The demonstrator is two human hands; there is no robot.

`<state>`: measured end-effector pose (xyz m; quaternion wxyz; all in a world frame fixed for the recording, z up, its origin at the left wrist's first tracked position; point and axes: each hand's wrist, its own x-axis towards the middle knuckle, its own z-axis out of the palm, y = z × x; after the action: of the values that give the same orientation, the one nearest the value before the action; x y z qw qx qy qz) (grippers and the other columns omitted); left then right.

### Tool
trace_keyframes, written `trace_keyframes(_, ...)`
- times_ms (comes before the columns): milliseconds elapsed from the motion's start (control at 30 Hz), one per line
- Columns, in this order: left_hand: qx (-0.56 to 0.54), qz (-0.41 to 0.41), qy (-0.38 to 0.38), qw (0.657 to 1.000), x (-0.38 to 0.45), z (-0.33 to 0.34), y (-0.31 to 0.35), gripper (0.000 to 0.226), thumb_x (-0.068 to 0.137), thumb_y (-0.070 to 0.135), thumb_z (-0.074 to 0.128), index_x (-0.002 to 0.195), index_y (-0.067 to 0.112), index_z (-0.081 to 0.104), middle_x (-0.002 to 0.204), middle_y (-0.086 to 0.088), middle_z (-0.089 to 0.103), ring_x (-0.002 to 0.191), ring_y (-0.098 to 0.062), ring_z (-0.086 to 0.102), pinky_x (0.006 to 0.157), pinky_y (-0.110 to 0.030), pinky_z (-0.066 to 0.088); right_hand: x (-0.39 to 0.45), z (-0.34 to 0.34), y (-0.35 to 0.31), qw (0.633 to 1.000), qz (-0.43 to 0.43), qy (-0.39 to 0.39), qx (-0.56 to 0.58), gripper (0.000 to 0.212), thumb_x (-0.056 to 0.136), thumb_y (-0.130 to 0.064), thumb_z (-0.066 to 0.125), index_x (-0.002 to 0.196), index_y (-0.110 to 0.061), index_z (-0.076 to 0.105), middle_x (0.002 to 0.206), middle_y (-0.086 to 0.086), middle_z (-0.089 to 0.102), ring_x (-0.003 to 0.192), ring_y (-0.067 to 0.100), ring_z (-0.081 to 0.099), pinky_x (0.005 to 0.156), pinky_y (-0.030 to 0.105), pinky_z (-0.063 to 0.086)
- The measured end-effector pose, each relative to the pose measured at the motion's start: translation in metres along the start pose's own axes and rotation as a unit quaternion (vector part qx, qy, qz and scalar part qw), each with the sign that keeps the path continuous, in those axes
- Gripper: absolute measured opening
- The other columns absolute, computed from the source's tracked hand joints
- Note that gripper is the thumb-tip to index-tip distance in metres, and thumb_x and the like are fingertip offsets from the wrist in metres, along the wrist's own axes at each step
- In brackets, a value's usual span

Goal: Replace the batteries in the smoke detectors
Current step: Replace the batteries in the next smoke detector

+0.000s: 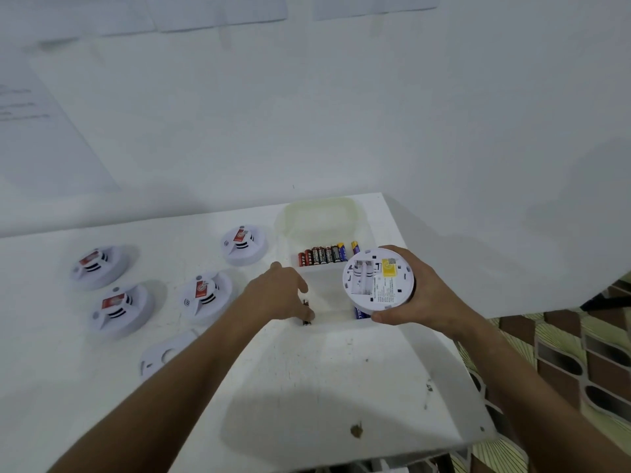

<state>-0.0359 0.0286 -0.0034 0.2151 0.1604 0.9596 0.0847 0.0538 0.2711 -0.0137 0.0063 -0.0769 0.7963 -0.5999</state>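
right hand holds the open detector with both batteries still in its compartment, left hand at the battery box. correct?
Not quite. In the head view the detector in the right hand has an empty battery compartment. The left hand is at the battery box, pinching a battery.

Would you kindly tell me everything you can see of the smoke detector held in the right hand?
The detector is a round white disc that looks like plastic, held above the table over the clear battery box, its back tilted toward the camera. The mounting plate is off. An open battery bay at the upper left shows metal contacts and appears empty. A yellow sticker sits at the upper right, small printed text below. The right hand grips its rim, thumb along the lower edge. Nothing else touches it.
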Motion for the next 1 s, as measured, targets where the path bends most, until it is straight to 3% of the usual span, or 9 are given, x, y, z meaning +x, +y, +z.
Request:
trace_keyframes(233,-0.004,0.000,-0.019,1.000,0.003,0.008,0.003,0.042,0.075,0.039,0.078,0.109,0.016,0.071,0.114,-0.008,0.060,0.089,-0.015,0.046,0.088,-0.040,0.053,-0.008,0.001,-0.001,1.000,0.007,0.001,0.001,0.084,0.053,-0.007,0.089,0.125,-0.032,0.053,0.114,-0.018,0.064,0.109,0.003,0.060,0.080,0.020,0.055)
trace_keyframes(400,-0.047,-0.014,0.018,0.999,0.004,0.011,0.005,0.051,0.068,0.033,0.085,0.115,0.025,0.067,0.117,-0.007,0.041,0.095,-0.023,0.051,0.079,-0.033,0.051,-0.009,0.002,0.000,1.000,0.007,0.002,0.001,0.085,0.055,-0.002,0.090,0.126,-0.030,0.052,0.115,-0.017,0.064,0.110,0.005,0.061,0.081,0.022,0.056)
trace_keyframes(467,-0.069,-0.024,0.054,0.996,0.003,0.012,0.005,0.038,0.068,0.031,0.086,0.102,0.027,0.070,0.114,-0.008,0.040,0.101,-0.029,0.051,0.076,-0.033,0.050,-0.009,0.002,-0.001,1.000,0.008,0.002,0.000,0.085,0.054,-0.003,0.090,0.125,-0.030,0.052,0.113,-0.019,0.064,0.108,0.003,0.061,0.079,0.019,0.054)
trace_keyframes(567,-0.155,-0.029,0.120,0.980,0.003,0.008,0.001,0.023,0.068,0.024,0.086,0.071,0.030,0.064,0.101,-0.013,0.054,0.090,-0.037,0.058,0.061,-0.035,0.051,-0.008,0.002,-0.001,1.000,0.008,0.000,-0.003,0.085,0.054,-0.003,0.090,0.124,-0.031,0.052,0.112,-0.021,0.064,0.108,0.001,0.060,0.078,0.017,0.053)
trace_keyframes(633,-0.192,-0.012,0.154,0.969,0.000,0.001,-0.002,0.018,0.070,0.024,0.085,0.074,0.028,0.067,0.094,-0.006,0.062,0.076,-0.030,0.062,0.049,-0.025,0.044,-0.007,0.002,-0.002,1.000,0.006,0.000,-0.003,0.085,0.055,0.002,0.090,0.123,-0.031,0.052,0.111,-0.022,0.064,0.107,0.000,0.060,0.077,0.016,0.053)
trace_keyframes(700,-0.229,0.017,0.177,0.957,-0.009,-0.010,0.000,0.016,0.074,0.026,0.082,0.086,0.020,0.071,0.090,0.006,0.065,0.063,-0.013,0.060,0.045,-0.015,0.038,-0.005,0.003,-0.003,1.000,-0.001,-0.001,-0.003,0.084,0.056,0.005,0.090,0.123,-0.030,0.052,0.111,-0.024,0.063,0.108,0.000,0.060,0.077,0.016,0.053)
trace_keyframes(767,-0.284,0.058,0.212,0.933,-0.023,-0.025,0.011,0.016,0.075,0.025,0.081,0.085,0.017,0.070,0.077,0.014,0.069,0.061,-0.009,0.060,0.048,-0.008,0.039,-0.003,0.003,-0.005,1.000,-0.008,-0.001,-0.001,0.085,0.055,0.000,0.091,0.125,-0.028,0.052,0.113,-0.022,0.063,0.109,0.002,0.060,0.078,0.017,0.053)
trace_keyframes(867,-0.374,0.132,0.237,0.887,-0.042,-0.037,0.031,0.017,0.074,0.020,0.082,0.081,0.014,0.068,0.070,0.009,0.072,0.069,-0.010,0.069,0.066,-0.021,0.053,0.002,0.005,-0.009,1.000,-0.018,0.001,-0.001,0.088,0.055,-0.001,0.092,0.128,-0.025,0.052,0.116,-0.018,0.063,0.111,0.006,0.060,0.081,0.019,0.054)
trace_keyframes(1000,-0.335,0.187,0.246,0.890,-0.048,-0.025,0.047,0.012,0.076,0.015,0.080,0.082,0.016,0.070,0.072,0.008,0.071,0.068,-0.003,0.067,0.068,-0.019,0.054,0.007,0.006,-0.011,1.000,-0.028,0.003,0.004,0.087,0.053,0.001,0.091,0.128,-0.025,0.053,0.116,-0.012,0.064,0.107,0.010,0.062,0.080,0.023,0.056)
